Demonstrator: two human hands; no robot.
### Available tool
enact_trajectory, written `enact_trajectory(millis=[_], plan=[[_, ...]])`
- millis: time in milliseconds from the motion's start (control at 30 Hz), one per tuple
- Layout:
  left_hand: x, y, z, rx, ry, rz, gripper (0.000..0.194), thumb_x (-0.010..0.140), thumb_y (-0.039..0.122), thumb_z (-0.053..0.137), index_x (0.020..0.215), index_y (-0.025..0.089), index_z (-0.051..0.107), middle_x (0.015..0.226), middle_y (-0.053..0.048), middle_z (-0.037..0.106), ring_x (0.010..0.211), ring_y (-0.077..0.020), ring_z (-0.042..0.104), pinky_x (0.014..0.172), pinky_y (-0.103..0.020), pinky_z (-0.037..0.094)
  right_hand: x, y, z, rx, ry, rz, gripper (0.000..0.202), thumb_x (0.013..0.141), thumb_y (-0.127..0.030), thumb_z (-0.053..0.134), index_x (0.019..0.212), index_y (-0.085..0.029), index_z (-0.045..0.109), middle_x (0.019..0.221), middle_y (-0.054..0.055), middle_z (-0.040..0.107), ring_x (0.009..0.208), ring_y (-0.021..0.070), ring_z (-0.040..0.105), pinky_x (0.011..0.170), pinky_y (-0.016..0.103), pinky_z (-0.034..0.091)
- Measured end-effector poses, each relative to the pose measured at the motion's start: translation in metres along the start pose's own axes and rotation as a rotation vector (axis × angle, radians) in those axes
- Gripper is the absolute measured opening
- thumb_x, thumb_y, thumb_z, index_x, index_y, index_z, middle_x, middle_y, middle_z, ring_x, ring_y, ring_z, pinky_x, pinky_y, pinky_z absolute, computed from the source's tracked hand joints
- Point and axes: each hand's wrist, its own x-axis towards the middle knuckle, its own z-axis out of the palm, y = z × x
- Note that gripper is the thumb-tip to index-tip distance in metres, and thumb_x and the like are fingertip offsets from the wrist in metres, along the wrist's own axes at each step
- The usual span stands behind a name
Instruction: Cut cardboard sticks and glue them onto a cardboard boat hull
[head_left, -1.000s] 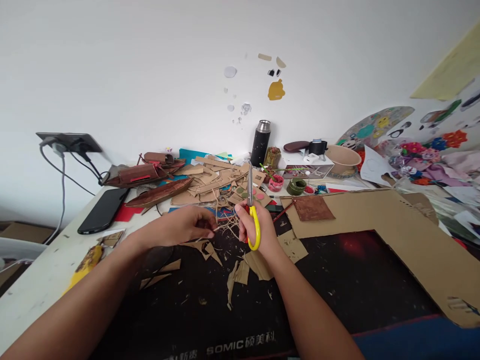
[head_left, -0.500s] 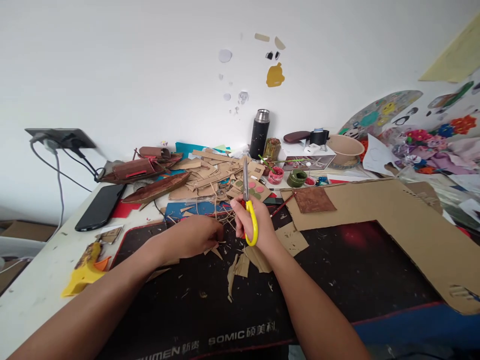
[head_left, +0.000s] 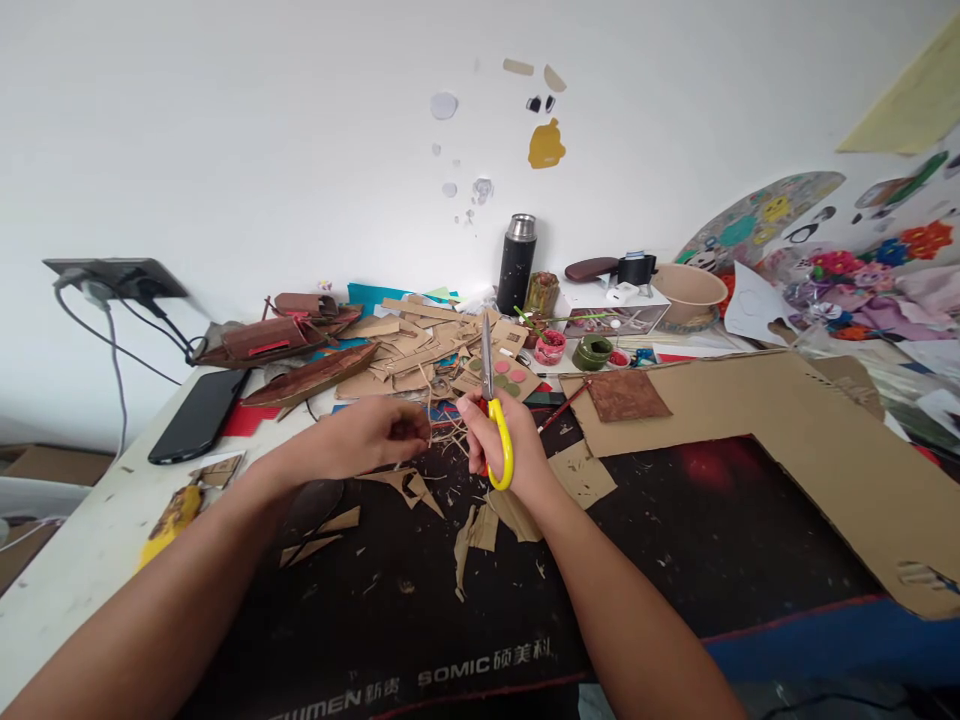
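My right hand [head_left: 501, 440] grips yellow-handled scissors [head_left: 501, 462], their closed blades pointing up and away from me. To its left, my left hand [head_left: 382, 432] hovers with its fingers curled in; whatever they hold, if anything, is hidden. Thin cardboard strips [head_left: 448, 432] lie between the two hands. Beneath the left hand is a torn cardboard scrap [head_left: 411, 488] on the black desk mat [head_left: 465, 635]. More cardboard offcuts [head_left: 484, 530] rest just below the scissors.
Behind my hands is a heap of cardboard pieces [head_left: 420, 345]. Brown model boats [head_left: 311, 375] and a phone [head_left: 199, 415] stand left. A black flask [head_left: 517, 265], paint jars [head_left: 592, 352] and a large cardboard sheet [head_left: 720, 395] are beyond and right. A yellow glue gun [head_left: 171, 525] lies left.
My left hand has lifted off the mat and moved up and slightly left, uncovering the cardboard scrap beneath. The right hand and scissors have hardly moved. The view has shifted slightly.
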Motion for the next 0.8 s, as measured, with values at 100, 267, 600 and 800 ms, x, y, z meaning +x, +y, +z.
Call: enact_trajectory(millis=[100, 267, 600, 800], plan=[[-0.002, -0.006, -0.012, -0.002, 0.047, 0.010, 0.026, 0.089, 0.047, 0.065, 0.088, 0.023, 0.077, 0.081, -0.002, 0.074, 0.073, -0.0212, 0.064, 0.066, -0.029, 0.045, 0.000, -0.001, 0.001, 0.006, -0.006, 0.005, 0.045, 0.091, -0.067, 0.069, 0.101, -0.025, 0.055, 0.045, -0.012, 0.051, 0.032, 0.0140, 0.052, 0.035, 0.021, 0.040], [-0.008, -0.008, -0.026, 0.053, 0.013, -0.022, 0.030, 0.092, 0.051, 0.062, 0.091, 0.023, 0.073, 0.085, -0.001, 0.073, 0.076, -0.0208, 0.064, 0.069, -0.029, 0.047, -0.002, -0.005, 0.001, 0.004, -0.005, 0.017, 0.048, 0.088, -0.069, 0.070, 0.099, -0.025, 0.054, 0.045, -0.012, 0.051, 0.032, 0.0138, 0.051, 0.033, 0.020, 0.040], [-0.010, -0.027, -0.034, 0.102, 0.136, -0.071, 0.027, 0.091, 0.050, 0.066, 0.093, 0.024, 0.072, 0.087, -0.001, 0.077, 0.079, -0.0215, 0.068, 0.071, -0.030, 0.048, -0.003, -0.010, 0.002, 0.017, 0.022, -0.002, 0.049, 0.086, -0.069, 0.071, 0.098, -0.024, 0.058, 0.044, -0.011, 0.051, 0.031, 0.0138, 0.052, 0.032, 0.021, 0.038], [0.016, -0.040, 0.002, 0.386, 0.184, -0.013, 0.028, 0.096, 0.029, 0.056, 0.112, 0.025, 0.079, 0.103, -0.007, 0.085, 0.090, -0.0268, 0.075, 0.078, -0.034, 0.050, -0.002, -0.007, 0.002, 0.038, 0.025, -0.008, 0.049, 0.087, -0.070, 0.071, 0.098, -0.024, 0.057, 0.044, -0.012, 0.051, 0.030, 0.0133, 0.050, 0.031, 0.021, 0.037]])
